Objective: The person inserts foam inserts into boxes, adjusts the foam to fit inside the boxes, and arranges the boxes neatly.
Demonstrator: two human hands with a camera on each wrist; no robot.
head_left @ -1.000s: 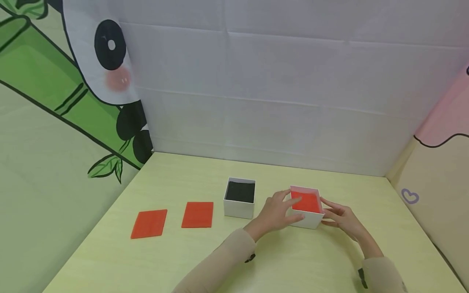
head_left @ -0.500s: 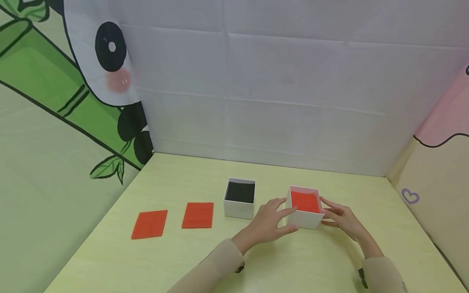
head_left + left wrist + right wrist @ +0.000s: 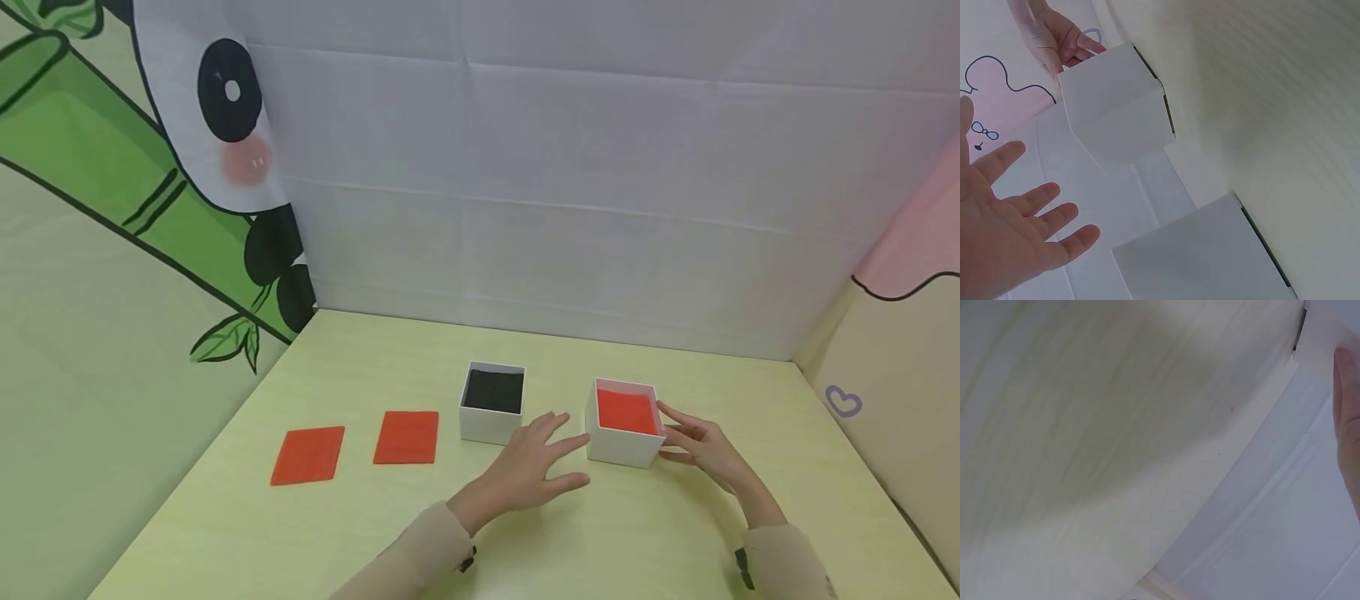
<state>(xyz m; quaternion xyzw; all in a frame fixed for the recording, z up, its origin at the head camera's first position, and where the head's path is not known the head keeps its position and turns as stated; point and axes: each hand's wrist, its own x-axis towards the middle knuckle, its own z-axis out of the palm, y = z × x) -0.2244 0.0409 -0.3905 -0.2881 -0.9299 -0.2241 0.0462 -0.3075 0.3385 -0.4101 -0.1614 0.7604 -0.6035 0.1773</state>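
My left hand (image 3: 525, 467) hovers over the table with its fingers spread, holding nothing. In the left wrist view, its fingers stand apart from two white boxes. My right hand (image 3: 703, 452) touches the right side of the right-hand white box (image 3: 621, 448) with extended fingertips. Inside that box lies a flat red square piece (image 3: 626, 412), a little below the rim. The other white box (image 3: 487, 427), left of it and just beyond my left hand, has a black piece (image 3: 493, 391) inside. In the right wrist view, fingers (image 3: 1349, 394) lie against the box's side.
Two flat red squares lie on the pale wooden table, one farther left (image 3: 307, 456) and one nearer the middle (image 3: 406, 437). A white cloth backdrop (image 3: 525, 208) rises behind the table's far edge, with printed cartoon cloths at both sides.
My left hand has drawn back from the right-hand box, moving left and toward me, so that the box's left side shows. My right hand stays at the box's right side.
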